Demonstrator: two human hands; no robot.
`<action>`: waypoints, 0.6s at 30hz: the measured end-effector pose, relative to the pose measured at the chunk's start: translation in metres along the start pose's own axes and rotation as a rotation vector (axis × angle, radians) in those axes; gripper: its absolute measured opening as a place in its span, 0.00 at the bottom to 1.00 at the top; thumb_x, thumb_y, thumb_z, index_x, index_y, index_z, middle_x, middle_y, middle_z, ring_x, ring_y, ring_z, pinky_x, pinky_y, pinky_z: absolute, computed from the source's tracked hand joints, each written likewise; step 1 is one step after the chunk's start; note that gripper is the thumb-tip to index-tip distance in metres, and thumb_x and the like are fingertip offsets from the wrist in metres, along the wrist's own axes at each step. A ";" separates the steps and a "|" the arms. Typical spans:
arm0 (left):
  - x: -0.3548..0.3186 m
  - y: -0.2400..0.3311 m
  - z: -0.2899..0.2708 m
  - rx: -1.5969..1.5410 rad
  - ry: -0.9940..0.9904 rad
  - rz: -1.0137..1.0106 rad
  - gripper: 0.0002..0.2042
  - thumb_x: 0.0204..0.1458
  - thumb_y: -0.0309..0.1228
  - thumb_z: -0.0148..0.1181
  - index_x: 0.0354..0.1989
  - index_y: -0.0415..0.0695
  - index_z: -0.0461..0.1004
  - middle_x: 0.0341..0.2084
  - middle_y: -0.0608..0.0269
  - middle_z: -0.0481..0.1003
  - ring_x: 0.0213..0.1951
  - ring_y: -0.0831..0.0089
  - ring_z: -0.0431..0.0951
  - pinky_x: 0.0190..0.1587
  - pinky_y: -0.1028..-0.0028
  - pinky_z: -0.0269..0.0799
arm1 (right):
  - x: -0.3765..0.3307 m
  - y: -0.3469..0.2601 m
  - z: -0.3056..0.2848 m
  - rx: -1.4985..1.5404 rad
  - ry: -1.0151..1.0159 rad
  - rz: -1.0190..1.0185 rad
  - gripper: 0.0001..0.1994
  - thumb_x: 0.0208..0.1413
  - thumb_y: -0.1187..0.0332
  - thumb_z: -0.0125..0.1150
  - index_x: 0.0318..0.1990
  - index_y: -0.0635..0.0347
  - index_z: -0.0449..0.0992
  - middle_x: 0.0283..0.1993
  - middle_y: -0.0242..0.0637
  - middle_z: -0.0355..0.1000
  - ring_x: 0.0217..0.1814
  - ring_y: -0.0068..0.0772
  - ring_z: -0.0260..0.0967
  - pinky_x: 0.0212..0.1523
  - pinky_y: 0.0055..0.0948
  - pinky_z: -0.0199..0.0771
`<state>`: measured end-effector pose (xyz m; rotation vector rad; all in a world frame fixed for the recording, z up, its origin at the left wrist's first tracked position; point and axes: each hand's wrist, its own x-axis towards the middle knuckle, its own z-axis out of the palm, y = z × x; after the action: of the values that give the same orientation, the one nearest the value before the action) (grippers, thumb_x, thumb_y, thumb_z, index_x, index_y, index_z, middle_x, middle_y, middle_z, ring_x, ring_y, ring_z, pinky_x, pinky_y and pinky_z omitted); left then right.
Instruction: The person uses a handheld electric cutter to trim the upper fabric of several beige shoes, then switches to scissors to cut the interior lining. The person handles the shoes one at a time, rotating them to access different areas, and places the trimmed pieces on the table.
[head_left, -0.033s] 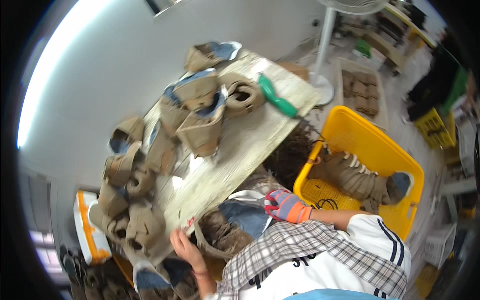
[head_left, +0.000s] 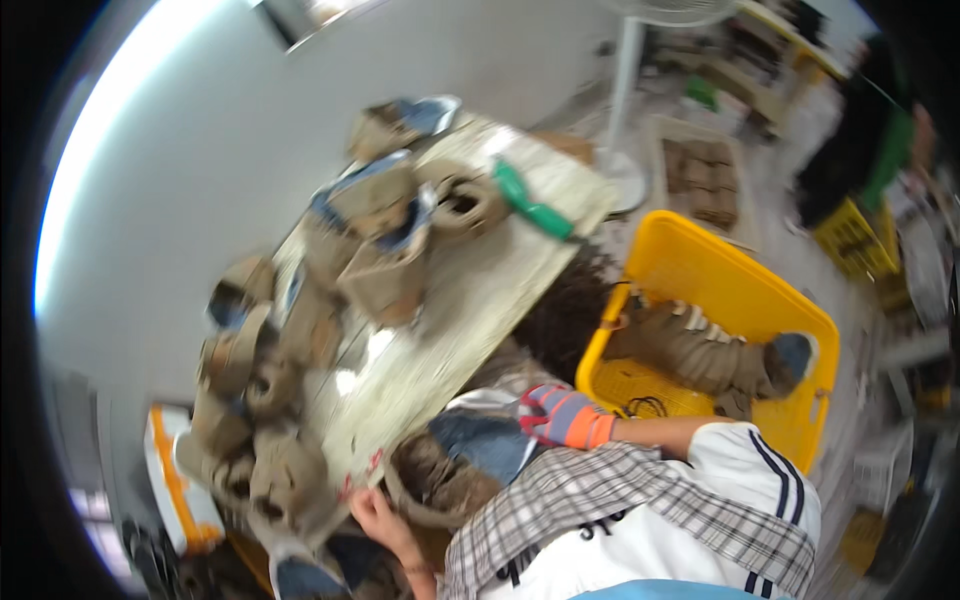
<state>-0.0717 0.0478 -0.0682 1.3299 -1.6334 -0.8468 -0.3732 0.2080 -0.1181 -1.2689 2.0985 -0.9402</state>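
Observation:
Across my lap lies a tan fabric piece with a blue lining, which looks like a shoe upper; its rounded opening shows fuzzy brown material inside. My right hand, in a striped grey, orange and red glove, is closed on the blue end. Beside the tan rim, at the table's near edge, my bare left hand has curled fingers; what they hold, if anything, is hidden. Small red marks or scraps show on the tabletop near it. Several similar tan uppers are heaped along the table's far and left sides.
The pale worktable slants across the view. A green handheld tool lies near its right end. At my right stands a yellow basket with a nested row of tan uppers. A white fan and a pale bin stand beyond.
My left hand has shifted slightly down and right, its fingers now more curled. The view has shifted a little. My right hand keeps its hold on the upper.

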 end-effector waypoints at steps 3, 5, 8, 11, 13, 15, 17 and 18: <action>-0.056 -0.024 -0.013 -0.600 -0.123 -0.588 0.16 0.60 0.35 0.48 0.50 0.36 0.68 0.47 0.53 0.71 0.50 0.69 0.70 0.55 0.71 0.65 | 0.001 0.001 0.008 0.099 0.017 0.084 0.16 0.46 0.58 0.65 0.38 0.58 0.75 0.35 0.40 0.75 0.39 0.40 0.74 0.39 0.33 0.73; -0.058 -0.055 -0.035 -0.605 -0.478 -0.995 0.37 0.58 0.59 0.39 0.67 0.44 0.50 0.66 0.52 0.49 0.65 0.53 0.51 0.65 0.55 0.49 | 0.005 -0.004 0.014 0.209 0.064 0.047 0.17 0.45 0.57 0.66 0.37 0.59 0.75 0.35 0.39 0.75 0.38 0.38 0.74 0.38 0.33 0.73; -0.055 -0.022 -0.041 -0.632 -0.570 -1.094 0.38 0.55 0.62 0.42 0.66 0.44 0.53 0.63 0.56 0.55 0.62 0.55 0.55 0.63 0.56 0.51 | 0.018 0.007 0.019 0.256 -0.082 0.224 0.15 0.46 0.59 0.66 0.34 0.60 0.75 0.36 0.42 0.76 0.38 0.41 0.74 0.36 0.34 0.71; -0.063 0.001 -0.060 -0.663 -0.593 -1.209 0.40 0.52 0.64 0.45 0.64 0.44 0.57 0.60 0.60 0.60 0.58 0.57 0.58 0.60 0.58 0.54 | 0.013 0.001 0.029 0.284 0.039 0.025 0.14 0.47 0.60 0.65 0.34 0.61 0.74 0.36 0.43 0.76 0.38 0.39 0.74 0.35 0.33 0.71; -0.061 -0.077 -0.077 -0.847 -0.651 -1.167 0.36 0.53 0.57 0.46 0.62 0.40 0.58 0.59 0.58 0.62 0.58 0.60 0.60 0.61 0.62 0.53 | 0.009 -0.012 0.026 0.252 0.074 -0.047 0.12 0.48 0.62 0.65 0.36 0.61 0.74 0.38 0.41 0.76 0.39 0.37 0.74 0.36 0.31 0.71; -0.068 -0.079 -0.058 -0.747 -0.569 -1.016 0.35 0.53 0.55 0.47 0.61 0.39 0.59 0.59 0.57 0.62 0.58 0.61 0.61 0.61 0.63 0.54 | 0.007 -0.025 0.022 0.274 0.041 -0.053 0.11 0.49 0.66 0.64 0.38 0.60 0.74 0.41 0.39 0.76 0.42 0.36 0.74 0.37 0.30 0.72; -0.065 -0.068 -0.039 -0.732 -0.554 -1.016 0.34 0.52 0.54 0.47 0.61 0.39 0.59 0.58 0.57 0.63 0.57 0.61 0.61 0.61 0.63 0.54 | 0.010 -0.029 0.030 0.566 0.005 -0.140 0.14 0.50 0.69 0.63 0.44 0.64 0.72 0.44 0.41 0.75 0.47 0.36 0.74 0.45 0.28 0.73; -0.064 -0.064 -0.032 -0.734 -0.558 -1.022 0.34 0.52 0.53 0.47 0.61 0.39 0.59 0.58 0.57 0.63 0.57 0.61 0.61 0.61 0.63 0.55 | 0.012 -0.030 0.039 0.640 0.004 -0.172 0.15 0.50 0.70 0.63 0.45 0.64 0.71 0.44 0.41 0.75 0.47 0.36 0.74 0.46 0.28 0.73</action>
<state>-0.0118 0.0976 -0.1244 1.3794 -0.6995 -2.3137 -0.3341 0.1758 -0.1198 -1.1012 1.5049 -1.5294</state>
